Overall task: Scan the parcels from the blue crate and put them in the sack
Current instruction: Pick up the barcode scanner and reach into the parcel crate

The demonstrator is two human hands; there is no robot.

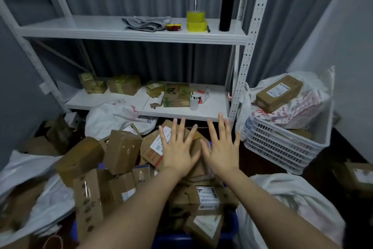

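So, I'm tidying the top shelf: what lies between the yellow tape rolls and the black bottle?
A small dark pen lies there, beside the yellow tape rolls, apart from the black bottle; head view.

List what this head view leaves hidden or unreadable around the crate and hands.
All in the head view:
Blue crate: only rim patches show; piled parcels cover the rest.
Parcel label: print too small and blurred to read.
Parcels beneath left hand and right hand: mostly covered by both.
White sack: contents hidden by its cloth.
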